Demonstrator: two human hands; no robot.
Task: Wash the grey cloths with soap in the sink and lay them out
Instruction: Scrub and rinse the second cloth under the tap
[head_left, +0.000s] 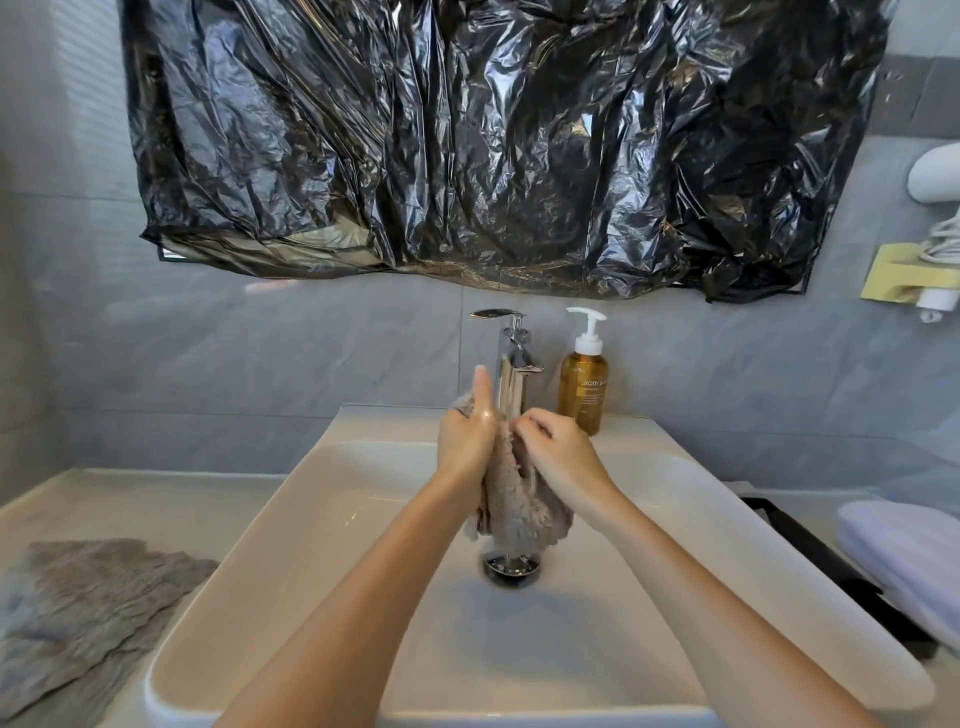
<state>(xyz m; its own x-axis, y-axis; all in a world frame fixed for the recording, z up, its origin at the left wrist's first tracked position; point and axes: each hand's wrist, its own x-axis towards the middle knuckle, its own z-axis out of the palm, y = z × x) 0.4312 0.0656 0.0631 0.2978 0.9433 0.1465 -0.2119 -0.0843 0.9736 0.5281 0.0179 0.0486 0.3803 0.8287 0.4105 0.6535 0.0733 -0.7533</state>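
Leftmost, a spread grey cloth (88, 613) lies flat on the counter (104, 501) beside the sink (291, 525). Over the drain (511, 569), the left hand (465, 441) grips a bunched grey cloth (519, 512) (thumb pointing up). The right hand (558, 452) pinches its top with curled fingers. A soap bottle (584, 387) stands just right of the tap (511, 348).

Drain (511, 571) partly behind grey cloth (519, 506)

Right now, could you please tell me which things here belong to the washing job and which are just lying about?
Job: held cloth, gripped by left hand and right hand; spread cloth; soap bottle; tap; sink.
Lying about: black plastic sheet; lilac towel; hairdryer.
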